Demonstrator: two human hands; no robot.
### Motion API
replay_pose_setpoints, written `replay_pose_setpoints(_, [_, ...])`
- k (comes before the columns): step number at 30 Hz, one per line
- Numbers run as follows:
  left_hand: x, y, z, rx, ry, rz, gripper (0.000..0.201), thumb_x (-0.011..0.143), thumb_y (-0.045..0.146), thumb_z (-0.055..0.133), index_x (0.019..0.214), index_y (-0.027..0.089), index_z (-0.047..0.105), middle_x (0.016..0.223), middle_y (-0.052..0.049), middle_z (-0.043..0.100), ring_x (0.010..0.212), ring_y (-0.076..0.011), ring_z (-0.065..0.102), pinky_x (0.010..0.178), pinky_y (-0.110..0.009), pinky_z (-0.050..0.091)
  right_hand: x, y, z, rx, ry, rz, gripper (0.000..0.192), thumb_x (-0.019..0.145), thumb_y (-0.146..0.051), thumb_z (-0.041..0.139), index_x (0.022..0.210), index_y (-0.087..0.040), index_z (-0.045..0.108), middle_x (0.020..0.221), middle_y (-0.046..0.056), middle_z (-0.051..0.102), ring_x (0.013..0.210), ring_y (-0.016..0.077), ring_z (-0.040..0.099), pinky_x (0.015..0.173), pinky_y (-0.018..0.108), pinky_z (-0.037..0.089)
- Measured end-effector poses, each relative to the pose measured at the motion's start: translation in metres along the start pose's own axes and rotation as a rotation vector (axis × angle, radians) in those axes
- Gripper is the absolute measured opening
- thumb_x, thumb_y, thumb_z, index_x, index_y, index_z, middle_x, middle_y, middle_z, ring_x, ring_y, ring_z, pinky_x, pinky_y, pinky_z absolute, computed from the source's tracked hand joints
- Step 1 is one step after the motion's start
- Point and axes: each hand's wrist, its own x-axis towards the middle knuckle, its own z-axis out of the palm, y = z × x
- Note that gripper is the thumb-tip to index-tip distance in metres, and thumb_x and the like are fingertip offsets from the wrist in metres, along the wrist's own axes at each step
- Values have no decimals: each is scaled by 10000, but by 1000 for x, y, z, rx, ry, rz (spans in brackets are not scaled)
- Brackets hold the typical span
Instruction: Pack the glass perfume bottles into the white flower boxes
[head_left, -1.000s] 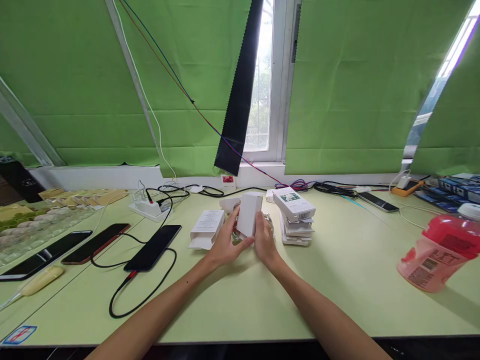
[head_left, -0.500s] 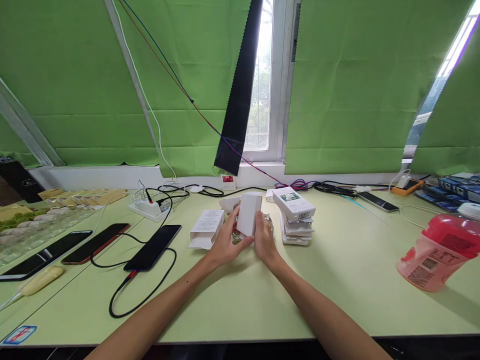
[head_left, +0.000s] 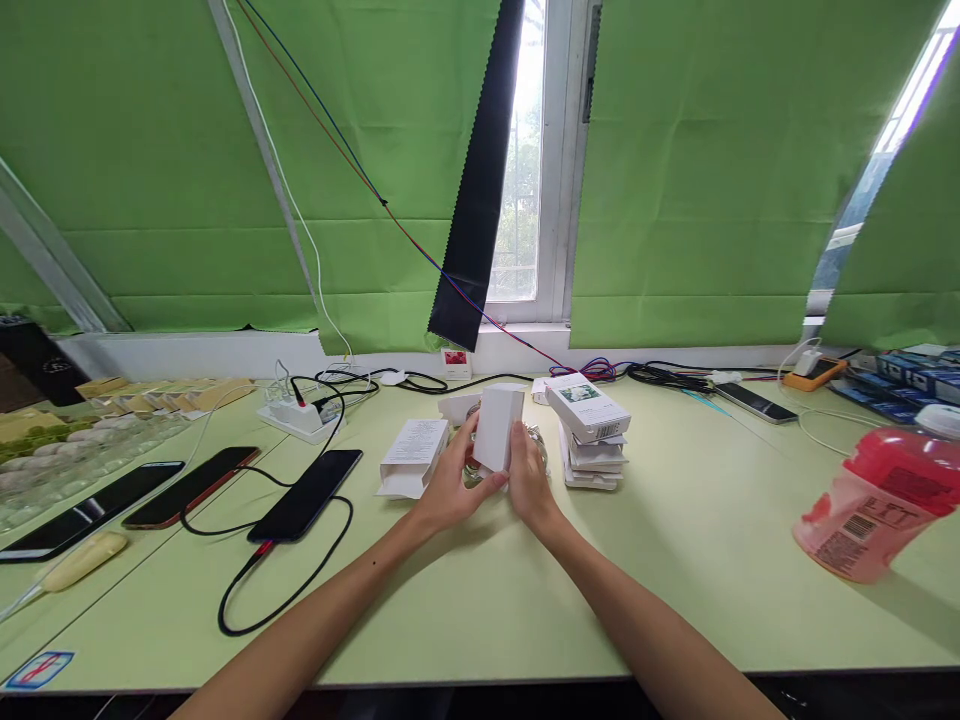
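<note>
Gripping from both sides, a small white cardboard box point(head_left: 498, 428) is held upright just above the pale green table point(head_left: 675, 560), pretty much dead centre and a bit toward the far side. The left hand point(head_left: 452, 487) is wrapped around the box's left edge, thumb pressed against the near face, while the right hand point(head_left: 529, 480) is closed on the right edge with the fingers curled behind it. Something small and clear, maybe glass with a hint of red, is tucked between the palms behind the box, but it's too hidden to be called properly. The two-handed pinch looks like it's there to keep the carton square and steady, so it isn't crushed.

Just left of the hands, an opened white carton with printed text point(head_left: 412, 457) is lying flat with its flap out. Just right, a stack of flat white boxes point(head_left: 590, 440) is piled up, the top one sitting skewed. Further left, a black phone on a black charging cable point(head_left: 306, 495) is laid beside two more phones, and a white power strip point(head_left: 298, 415) is parked toward the far edge, presumably so the cables reach. Way off at the right edge, a pink plastic bottle with a white cap point(head_left: 874, 505) is lying on its side, well apart from everything.
</note>
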Motion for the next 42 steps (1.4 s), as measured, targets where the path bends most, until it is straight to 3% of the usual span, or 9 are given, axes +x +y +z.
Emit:
replay_pose_setpoints(34, [0, -1, 0, -51, -14, -24, 928, 859, 566, 739, 1614, 242, 308, 1558, -194, 483, 1232, -332, 624, 956, -442, 567, 0, -2, -1, -51, -10, 12, 591, 1043, -650, 246, 1078, -239, 669, 974, 84, 723, 879, 257, 660, 816, 404, 542])
replay_pose_setpoints(42, [0, 0, 0, -62, -20, -27, 938, 858, 551, 750, 1618, 243, 295, 1546, -198, 490, 1157, -307, 653, 918, -426, 575, 1, -2, 0, -61, -16, 26, 577, 1039, -636, 238, 1098, -239, 653, 977, 88, 718, 899, 265, 658, 839, 412, 541])
